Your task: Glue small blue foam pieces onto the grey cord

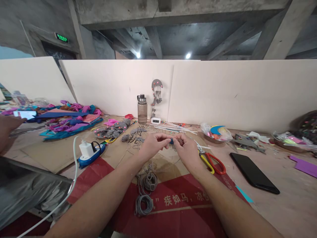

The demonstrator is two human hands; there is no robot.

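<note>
My left hand (151,145) and my right hand (186,149) meet above the middle of the table, fingertips pinched together on a small dark blue piece (171,141) held between them. A thin grey cord seems to run from the hands down to coils of grey cord (146,190) lying on the red and brown cardboard (173,201) below my forearms. Scissors with red and yellow handles (213,162) lie just right of my right hand.
A black phone (254,172) lies to the right. A water bottle (142,109) and a grey hanging craft (156,96) stand by the white back board. A power strip with charger (90,151) sits left. Another person's hand (8,129) and coloured scraps (69,120) are at far left.
</note>
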